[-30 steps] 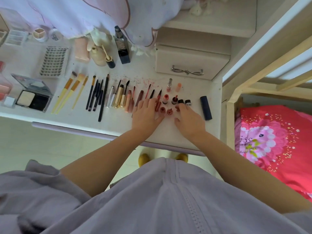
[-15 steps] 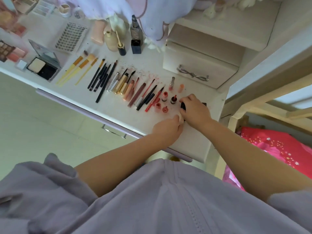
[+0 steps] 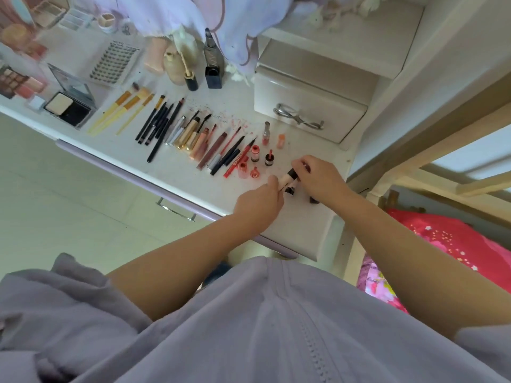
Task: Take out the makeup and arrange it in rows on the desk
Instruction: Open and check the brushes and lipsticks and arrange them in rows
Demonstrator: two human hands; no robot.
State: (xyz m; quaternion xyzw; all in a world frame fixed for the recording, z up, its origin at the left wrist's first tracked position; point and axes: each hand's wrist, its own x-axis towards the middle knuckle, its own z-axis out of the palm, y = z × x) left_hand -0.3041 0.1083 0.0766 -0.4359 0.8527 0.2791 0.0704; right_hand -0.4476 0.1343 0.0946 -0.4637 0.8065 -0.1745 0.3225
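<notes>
Both hands lifted small tube (image 3: 287, 178) since earlier; left hand (image 3: 258, 203), right hand (image 3: 318, 179).

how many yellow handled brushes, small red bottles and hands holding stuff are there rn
yellow-handled brushes: 3
small red bottles standing near the row's right end: 4, counting the darker one
hands on the small tube: 2, left hand and right hand
total: 9

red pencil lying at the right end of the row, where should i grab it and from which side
Pinch the red pencil across its middle from above. It lies flat on the desk, with a dark pen close on one side and small red bottles on the other, so a top pinch fits best.
</notes>
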